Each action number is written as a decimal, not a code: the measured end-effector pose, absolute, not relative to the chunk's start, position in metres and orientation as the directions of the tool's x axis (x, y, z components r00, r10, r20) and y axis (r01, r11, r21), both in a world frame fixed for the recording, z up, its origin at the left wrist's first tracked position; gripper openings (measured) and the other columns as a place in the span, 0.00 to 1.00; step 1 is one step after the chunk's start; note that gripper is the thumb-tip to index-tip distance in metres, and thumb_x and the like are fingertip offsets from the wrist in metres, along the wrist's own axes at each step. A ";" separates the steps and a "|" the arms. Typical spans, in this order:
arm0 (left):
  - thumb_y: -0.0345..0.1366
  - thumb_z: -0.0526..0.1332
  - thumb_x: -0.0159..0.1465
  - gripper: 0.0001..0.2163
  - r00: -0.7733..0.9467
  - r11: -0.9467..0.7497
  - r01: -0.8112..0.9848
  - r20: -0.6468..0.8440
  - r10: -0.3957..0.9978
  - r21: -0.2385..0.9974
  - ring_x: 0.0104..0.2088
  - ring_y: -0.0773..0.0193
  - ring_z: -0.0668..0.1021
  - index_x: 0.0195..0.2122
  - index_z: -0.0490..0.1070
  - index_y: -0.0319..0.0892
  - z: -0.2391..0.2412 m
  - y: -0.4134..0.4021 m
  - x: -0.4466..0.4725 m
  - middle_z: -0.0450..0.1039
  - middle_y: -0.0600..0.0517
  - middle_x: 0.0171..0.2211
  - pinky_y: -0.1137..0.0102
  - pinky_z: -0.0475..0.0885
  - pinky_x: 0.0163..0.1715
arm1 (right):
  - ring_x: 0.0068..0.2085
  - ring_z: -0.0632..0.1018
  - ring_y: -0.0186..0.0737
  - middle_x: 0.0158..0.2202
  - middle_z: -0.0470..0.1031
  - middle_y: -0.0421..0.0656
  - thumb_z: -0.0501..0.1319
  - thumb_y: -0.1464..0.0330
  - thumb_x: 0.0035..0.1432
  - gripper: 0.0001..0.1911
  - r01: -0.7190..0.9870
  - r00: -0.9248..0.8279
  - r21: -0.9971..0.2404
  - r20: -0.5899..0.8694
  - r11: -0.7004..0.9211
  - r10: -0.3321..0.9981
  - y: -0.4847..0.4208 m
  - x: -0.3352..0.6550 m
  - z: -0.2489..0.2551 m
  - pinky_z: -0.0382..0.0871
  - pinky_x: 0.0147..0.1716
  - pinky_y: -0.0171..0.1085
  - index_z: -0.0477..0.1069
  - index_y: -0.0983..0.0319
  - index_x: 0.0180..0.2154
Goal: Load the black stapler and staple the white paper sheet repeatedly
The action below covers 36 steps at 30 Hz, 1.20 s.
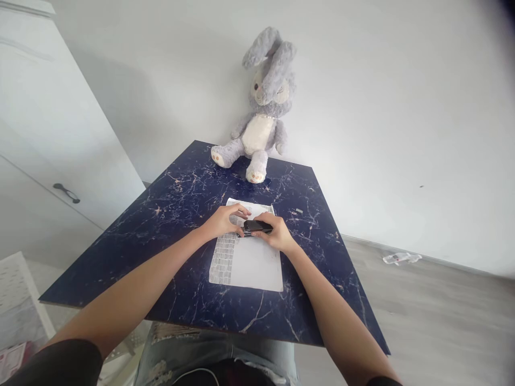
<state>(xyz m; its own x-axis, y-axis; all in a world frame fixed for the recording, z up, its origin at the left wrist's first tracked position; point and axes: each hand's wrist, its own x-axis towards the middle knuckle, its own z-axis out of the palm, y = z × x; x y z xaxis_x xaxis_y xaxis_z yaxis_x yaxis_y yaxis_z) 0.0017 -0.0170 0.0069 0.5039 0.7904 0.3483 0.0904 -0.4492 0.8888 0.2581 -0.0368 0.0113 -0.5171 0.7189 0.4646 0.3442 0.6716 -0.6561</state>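
Head view: the right hand [279,233] has its fingers wrapped round a black stapler [254,225] over the paper [257,262]; the left hand [223,222] curves, fingers apart, at its left end, contact unclear. Blue tabletop [189,303] runs wide leftward, narrower rightward; a plush rabbit [257,134] sits by the far edge.

A plush rabbit [259,131] is seated at the far end of a table [129,241], backed by a wall [382,107]. Before it, paper [257,268] is laid toward the middle, with a small strip [299,210] left just beyond the right edge. Over the paper's far half, a stapler [258,225] is held in the right hand [278,231], its left end met by the left hand [224,221]. The table is flanked on the left by a cabinet [60,134]; a plastic wrapper [402,258] is seen at right, on the floor [422,311] by the wall.
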 end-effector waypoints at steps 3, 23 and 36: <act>0.36 0.83 0.44 0.26 0.462 -0.420 0.056 0.350 0.815 0.906 0.46 0.48 0.84 0.45 0.80 0.44 0.009 -0.020 0.005 0.81 0.44 0.46 0.59 0.76 0.51 | 0.39 0.78 0.46 0.39 0.80 0.45 0.70 0.56 0.63 0.15 0.349 -0.519 -0.620 0.497 0.703 0.695 -0.039 0.255 0.012 0.73 0.42 0.46 0.77 0.57 0.46; 0.39 0.76 0.57 0.10 0.486 -0.655 0.355 0.466 0.739 0.668 0.44 0.46 0.79 0.38 0.82 0.46 -0.006 -0.019 0.009 0.78 0.45 0.37 0.55 0.61 0.60 | 0.45 0.83 0.54 0.46 0.84 0.48 0.68 0.58 0.59 0.18 0.784 -0.064 -0.545 0.407 0.298 0.911 -0.007 0.347 -0.005 0.75 0.50 0.52 0.81 0.58 0.48; 0.51 0.54 0.76 0.28 0.783 -0.773 0.566 0.107 0.613 0.285 0.77 0.46 0.49 0.75 0.54 0.53 -0.005 -0.041 0.026 0.41 0.44 0.78 0.39 0.41 0.72 | 0.44 0.81 0.50 0.44 0.83 0.45 0.69 0.65 0.62 0.15 0.673 -0.355 -0.521 0.394 0.525 0.847 -0.023 0.308 0.007 0.73 0.49 0.49 0.79 0.56 0.50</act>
